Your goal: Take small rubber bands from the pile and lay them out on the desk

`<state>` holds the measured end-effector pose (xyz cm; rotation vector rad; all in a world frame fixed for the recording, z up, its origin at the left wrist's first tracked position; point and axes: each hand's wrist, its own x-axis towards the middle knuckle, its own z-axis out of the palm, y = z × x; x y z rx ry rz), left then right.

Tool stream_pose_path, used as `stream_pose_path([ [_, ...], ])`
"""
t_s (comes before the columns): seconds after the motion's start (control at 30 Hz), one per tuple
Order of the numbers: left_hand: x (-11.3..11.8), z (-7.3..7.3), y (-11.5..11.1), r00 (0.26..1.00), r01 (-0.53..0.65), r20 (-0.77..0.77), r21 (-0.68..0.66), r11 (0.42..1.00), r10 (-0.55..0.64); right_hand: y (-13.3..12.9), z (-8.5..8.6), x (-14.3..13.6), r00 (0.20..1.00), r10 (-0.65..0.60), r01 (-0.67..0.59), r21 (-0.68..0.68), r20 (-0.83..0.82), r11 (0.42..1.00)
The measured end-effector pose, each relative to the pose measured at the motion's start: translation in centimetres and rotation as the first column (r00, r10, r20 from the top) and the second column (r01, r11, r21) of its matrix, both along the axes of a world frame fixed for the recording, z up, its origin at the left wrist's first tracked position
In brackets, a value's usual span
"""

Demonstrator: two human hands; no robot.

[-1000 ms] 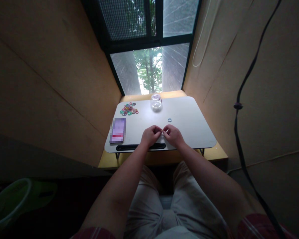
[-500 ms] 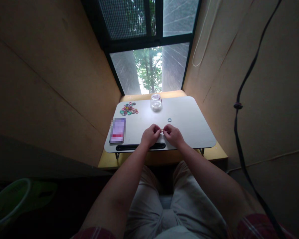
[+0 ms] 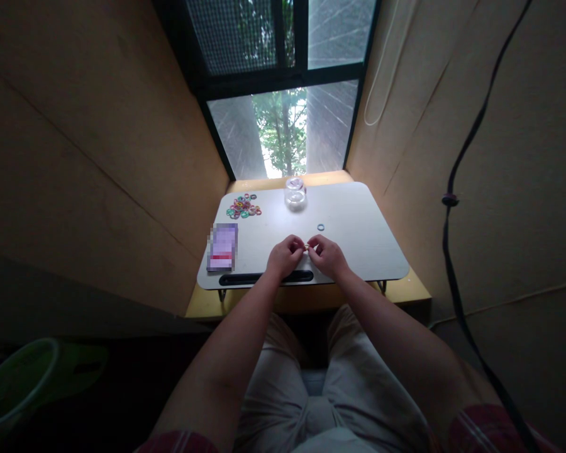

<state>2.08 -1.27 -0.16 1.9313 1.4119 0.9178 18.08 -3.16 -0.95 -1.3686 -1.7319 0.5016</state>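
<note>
Right now, a small yellow band (image 3: pixel 306 247) sits between the fingertips of the two hands, above the near part of the white lap desk (image 3: pixel 358 242). The left hand (image 3: pixel 284 257) pinches it from one side and the right hand (image 3: pixel 329 257) from the other, thumbs against curled fingers; the band's exact shape is too small to tell. A second ago the fingertips nearly hid it; now more of its yellow shows, while both hands have hardly shifted. Just beyond the right hand lies a single blue band (image 3: pixel 321 227), in the same spot as before. Farther out, ahead of the hands, stands a clear jar (image 3: pixel 295 196), unmoved. Beyond the left hand and off to its left, the pile of coloured bands (image 3: pixel 244 207) looks unchanged, and nearer on that side lies a phone (image 3: pixel 223 247), blurred into blocks. The black slot (image 3: pixel 245 279) in the desk runs partly beneath the left wrist.
</note>
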Motion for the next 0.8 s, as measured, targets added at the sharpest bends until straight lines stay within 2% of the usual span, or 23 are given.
stream_pose_path([
  [0.33,-0.1,-0.3,0.2,0.999,0.011,-0.033,0.042,0.999,-0.009,0.3,-0.5,0.0,0.999,-0.022,0.021,0.023,0.039,1.000],
  [0.43,0.0,-0.4,0.4,0.999,-0.030,-0.010,0.037,0.999,0.031,0.1,-0.3,-0.1,1.000,-0.015,0.015,0.026,0.024,1.000],
  [0.53,0.2,-0.3,1.2,0.992,-0.124,-0.021,0.029,0.992,0.125,0.2,0.0,0.4,1.000,-0.009,0.009,0.035,0.005,0.999],
  [0.6,0.5,-0.2,2.1,0.980,-0.193,-0.044,0.012,0.981,0.194,0.5,0.2,1.3,0.998,-0.021,0.019,0.037,0.054,0.999],
  [0.67,0.8,-0.1,3.0,0.967,-0.248,-0.069,-0.011,0.969,0.247,1.0,0.3,2.7,0.982,-0.051,0.044,0.043,0.180,0.998],
  [0.8,1.5,0.1,4.8,0.947,-0.288,-0.144,0.024,0.957,0.288,1.4,0.1,4.7,0.924,-0.117,0.103,0.056,0.365,0.993],
])
